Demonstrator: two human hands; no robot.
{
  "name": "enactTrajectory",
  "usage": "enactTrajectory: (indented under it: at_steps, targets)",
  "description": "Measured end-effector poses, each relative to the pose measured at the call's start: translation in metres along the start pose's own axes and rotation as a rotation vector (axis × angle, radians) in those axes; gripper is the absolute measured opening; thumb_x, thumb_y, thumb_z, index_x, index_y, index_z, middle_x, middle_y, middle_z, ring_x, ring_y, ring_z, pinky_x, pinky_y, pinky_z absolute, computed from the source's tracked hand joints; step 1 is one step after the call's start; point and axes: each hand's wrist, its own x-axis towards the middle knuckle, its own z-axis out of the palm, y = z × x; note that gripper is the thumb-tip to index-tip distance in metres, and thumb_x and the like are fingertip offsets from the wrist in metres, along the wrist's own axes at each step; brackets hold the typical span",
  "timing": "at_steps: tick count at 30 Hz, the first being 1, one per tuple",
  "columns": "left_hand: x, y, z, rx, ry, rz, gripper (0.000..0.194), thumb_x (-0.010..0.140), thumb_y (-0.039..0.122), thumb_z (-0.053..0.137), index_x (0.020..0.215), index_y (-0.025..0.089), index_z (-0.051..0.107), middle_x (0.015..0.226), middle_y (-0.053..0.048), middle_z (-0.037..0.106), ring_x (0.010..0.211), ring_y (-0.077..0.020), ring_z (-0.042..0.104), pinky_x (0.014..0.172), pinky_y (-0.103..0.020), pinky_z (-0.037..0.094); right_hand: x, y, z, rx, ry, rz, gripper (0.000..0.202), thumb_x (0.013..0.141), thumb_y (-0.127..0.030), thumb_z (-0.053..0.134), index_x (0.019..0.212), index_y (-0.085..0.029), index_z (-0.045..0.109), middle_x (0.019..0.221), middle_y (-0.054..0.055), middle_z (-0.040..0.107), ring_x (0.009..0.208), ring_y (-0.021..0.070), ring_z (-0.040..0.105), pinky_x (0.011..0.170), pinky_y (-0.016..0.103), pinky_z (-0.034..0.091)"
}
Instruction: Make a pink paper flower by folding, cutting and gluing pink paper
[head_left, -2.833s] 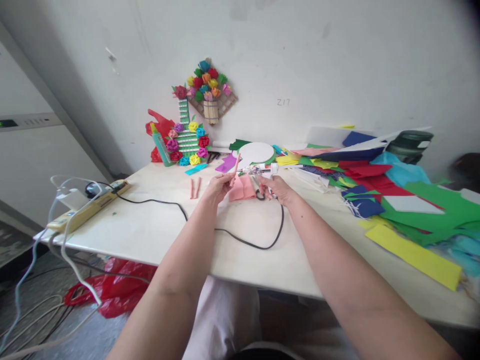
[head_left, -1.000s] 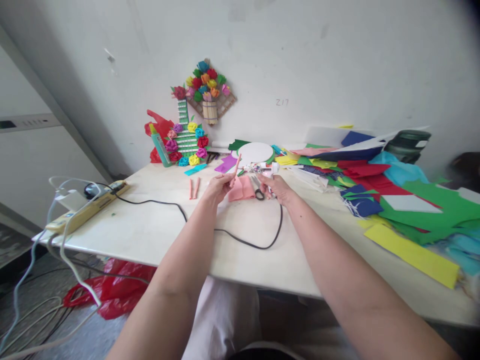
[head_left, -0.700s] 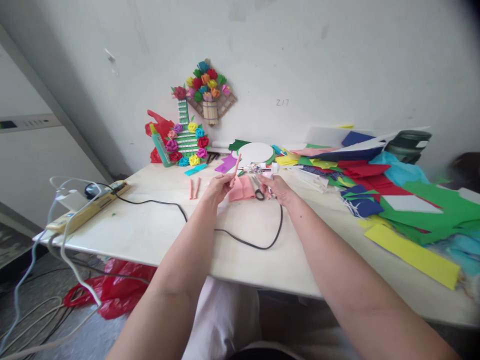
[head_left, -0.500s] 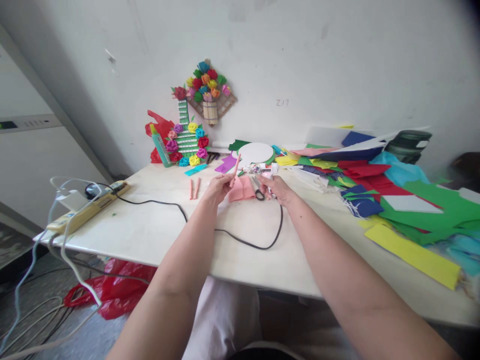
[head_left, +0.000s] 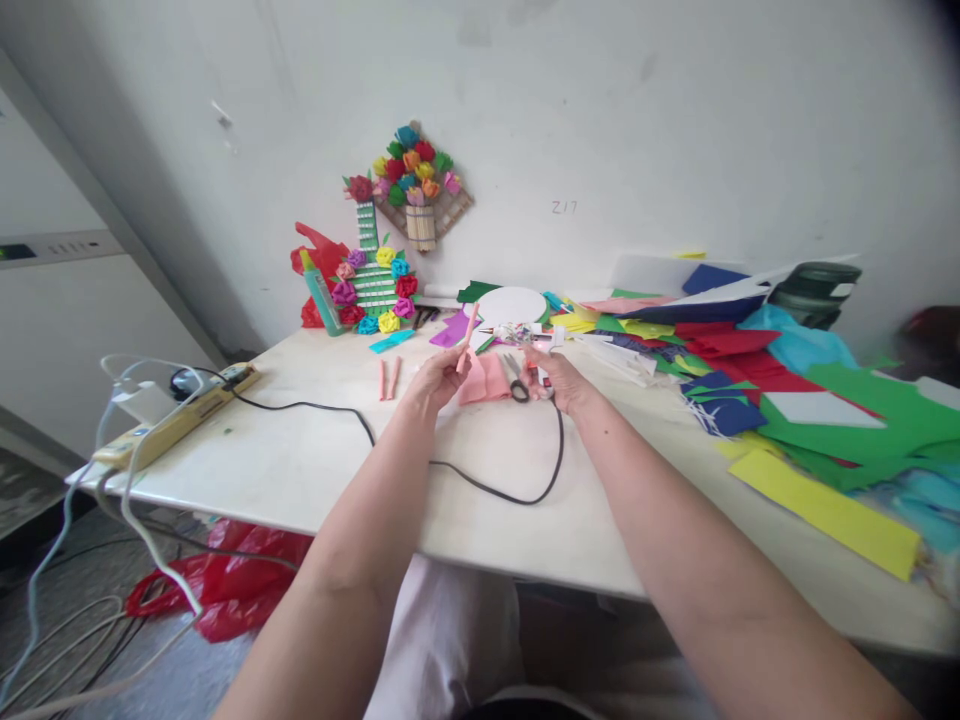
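My left hand pinches a thin rolled pink paper stick, which stands up tilted from the fingertips. My right hand is curled loosely round a white glue gun, its black cord trailing over the table. Between the hands lie folded pink paper and dark-handled scissors. Two more pink rolls lie side by side, left of my left hand.
Behind stand a flower-trimmed green craft piece and a green glue bottle. A power strip sits at the left edge. Coloured sheets spread over the right. A white disc lies at the back.
The glue gun has turned and shifted slightly right, and its handle shows more between my right fingers. The pink stick has moved slightly left with my left hand.
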Motion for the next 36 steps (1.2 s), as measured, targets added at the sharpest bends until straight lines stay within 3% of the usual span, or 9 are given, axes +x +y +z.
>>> enactTrajectory:
  at_steps: [19,28,36]
  targets:
    - [-0.0054,-0.0014,0.0038,-0.140,-0.094,-0.107,0.015,0.077,0.002,0.046,0.080,0.005,0.061,0.059,-0.005,0.053,0.055,-0.0073,0.053,0.049,-0.012,0.045,0.0013,0.0066,-0.0055,0.024,-0.145,0.052,0.041,0.069,-0.052,0.063,0.058,-0.014,0.054,0.046,-0.001,0.054,0.027,0.0044,0.033,0.029,0.021,0.033]
    - [-0.0026,-0.0049,-0.0023,-0.065,-0.148,-0.133,0.016,0.072,0.000,0.050,0.082,0.006,0.061,0.061,-0.005,0.056,0.056,-0.0079,0.054,0.052,-0.014,0.047,0.0002,0.0067,-0.0012,0.018,-0.130,0.030,0.041,0.069,-0.052,0.063,0.058,-0.014,0.053,0.046,-0.001,0.053,0.027,0.0042,0.033,0.029,0.021,0.033]
    - [-0.0039,-0.0056,-0.0024,-0.013,-0.176,-0.136,0.012,0.068,0.000,0.052,0.076,0.006,0.060,0.063,-0.006,0.056,0.056,-0.0082,0.054,0.049,-0.014,0.046,0.0021,0.0043,-0.0012,0.055,-0.027,0.011,0.042,0.064,-0.054,0.066,0.059,-0.015,0.051,0.046,-0.001,0.053,0.027,0.0043,0.032,0.029,0.021,0.032]
